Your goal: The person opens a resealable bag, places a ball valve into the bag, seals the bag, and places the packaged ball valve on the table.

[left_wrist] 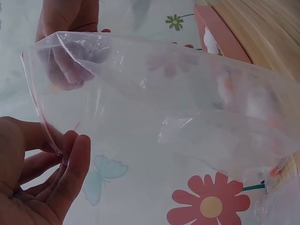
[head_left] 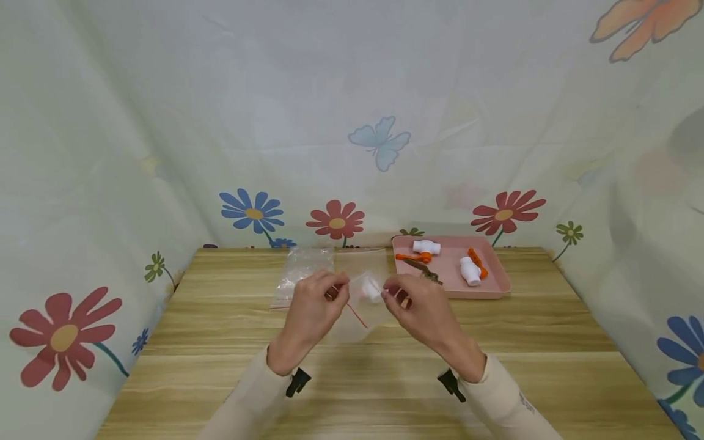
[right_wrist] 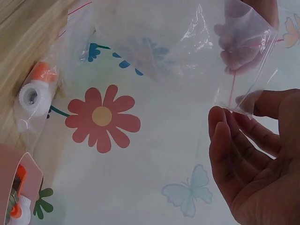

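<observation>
A clear zip bag [left_wrist: 131, 89] with a red line along its mouth is stretched between both hands. My left hand [head_left: 317, 302] pinches one side of the mouth between thumb and fingers. On the opposite side, my right hand [head_left: 423, 308] pinches the mouth edge; in the right wrist view its fingertips [right_wrist: 218, 117] meet at the bag's corner. The mouth is spread apart in the left wrist view. A white ball valve [right_wrist: 33, 96] with an orange part shows through clear plastic film, and appears as a white shape [head_left: 371, 290] between the hands in the head view.
A pink tray [head_left: 497, 287] at the back right holds two white ball valves [head_left: 470, 271] with orange handles, and a dark greenish item [head_left: 423, 269]. More clear zip bags [head_left: 305, 269] lie flat at the back of the wooden table [head_left: 220, 342]. A flowered cloth [head_left: 308, 140] hangs behind.
</observation>
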Motion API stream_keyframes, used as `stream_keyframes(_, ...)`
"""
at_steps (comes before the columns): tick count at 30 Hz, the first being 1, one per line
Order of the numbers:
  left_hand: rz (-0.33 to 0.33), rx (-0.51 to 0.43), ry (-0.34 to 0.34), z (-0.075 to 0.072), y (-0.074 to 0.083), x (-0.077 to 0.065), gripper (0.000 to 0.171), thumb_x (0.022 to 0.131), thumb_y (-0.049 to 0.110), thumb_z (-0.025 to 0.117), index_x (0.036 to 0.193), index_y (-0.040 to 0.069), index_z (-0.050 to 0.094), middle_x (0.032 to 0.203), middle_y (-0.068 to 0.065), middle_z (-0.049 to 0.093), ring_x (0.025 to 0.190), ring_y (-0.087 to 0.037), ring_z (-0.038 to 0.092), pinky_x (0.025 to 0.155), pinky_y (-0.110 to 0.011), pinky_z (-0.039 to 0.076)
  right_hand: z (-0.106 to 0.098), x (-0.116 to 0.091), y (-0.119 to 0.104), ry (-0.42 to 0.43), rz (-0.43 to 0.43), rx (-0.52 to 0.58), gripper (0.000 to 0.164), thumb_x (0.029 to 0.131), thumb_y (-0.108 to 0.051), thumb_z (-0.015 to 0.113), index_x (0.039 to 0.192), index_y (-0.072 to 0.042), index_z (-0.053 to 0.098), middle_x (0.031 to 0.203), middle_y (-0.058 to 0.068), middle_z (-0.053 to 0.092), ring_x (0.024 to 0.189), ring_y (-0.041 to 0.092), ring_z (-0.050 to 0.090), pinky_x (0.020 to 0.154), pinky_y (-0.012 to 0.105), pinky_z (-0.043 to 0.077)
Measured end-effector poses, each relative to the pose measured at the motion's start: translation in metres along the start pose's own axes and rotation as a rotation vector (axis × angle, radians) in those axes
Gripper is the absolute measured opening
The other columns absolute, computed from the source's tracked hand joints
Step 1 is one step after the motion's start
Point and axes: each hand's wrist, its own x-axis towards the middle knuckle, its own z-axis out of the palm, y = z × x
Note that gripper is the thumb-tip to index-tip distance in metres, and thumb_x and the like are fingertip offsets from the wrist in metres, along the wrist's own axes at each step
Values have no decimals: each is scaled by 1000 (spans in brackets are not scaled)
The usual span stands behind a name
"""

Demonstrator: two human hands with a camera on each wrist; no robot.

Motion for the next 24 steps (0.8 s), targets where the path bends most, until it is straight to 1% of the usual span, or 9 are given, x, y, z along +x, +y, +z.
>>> stream_keyframes(2,0,14,-6,1,-2,0,7,83,-1,69,83,3,74,75,-4,69,62,-11,64,57,-18,52,0,0,0,-25,-3,9,10,85,-12,74,94,-11,69,77,-2,70,63,4,63,54,17,50)
stream_keyframes(4,-3,25,-11,1,-3,-1,7,82,-2,69,82,3,75,74,-3,69,61,-10,63,56,-17,51,-1,0,0,-33,0,18,12,86,-13,74,96,-9,69,79,-1,70,64,4,63,54,16,50)
stream_keyframes(7,-13,41,-19,2,-5,-1,8,81,-2,70,81,4,75,73,-3,68,60,-10,61,55,-16,49,-6,2,4,-5,0,41,15,84,-11,75,98,-7,68,80,2,70,64,7,64,54,20,52)
stream_keyframes(11,-31,55,-28,2,-5,-1,8,80,-2,70,81,4,75,73,-3,68,60,-10,61,55,-17,49,-20,6,16,12,-11,12,20,82,-8,76,100,-5,67,83,3,70,64,8,64,55,26,54)
stream_keyframes(15,-41,59,-31,2,-7,-1,8,80,-3,70,79,4,74,72,-3,68,60,-9,61,56,-17,49,-37,13,32,-17,-8,-88,23,82,-10,77,102,-6,67,86,4,70,66,10,64,56,25,53)
stream_keyframes(17,-42,59,-33,1,-8,-1,9,80,-3,69,79,5,74,72,-3,68,60,-9,60,56,-18,49,-45,16,40,-28,-18,-147,25,81,-11,78,103,-6,68,86,5,71,66,11,66,54,25,52)
stream_keyframes(19,-45,62,-36,1,-8,-1,9,80,-3,69,79,5,73,72,-2,68,61,-9,60,57,-18,50,-52,21,48,-50,-33,-234,25,79,-15,80,101,-9,69,87,4,73,68,13,68,55,27,52)
stream_keyframes(22,-49,67,-40,0,-10,-2,8,80,-2,69,79,5,73,72,-2,68,61,-10,60,57,-19,50,-58,27,60,-101,-47,-332,27,78,-19,81,101,-11,70,86,3,74,68,13,68,58,31,52)
stream_keyframes(24,-52,68,-42,-1,-10,-2,8,81,-2,69,80,5,73,72,-2,68,61,-10,60,57,-19,50,-59,30,68,-149,-33,-379,27,78,-23,81,100,-13,70,86,1,74,70,14,68,61,33,52)
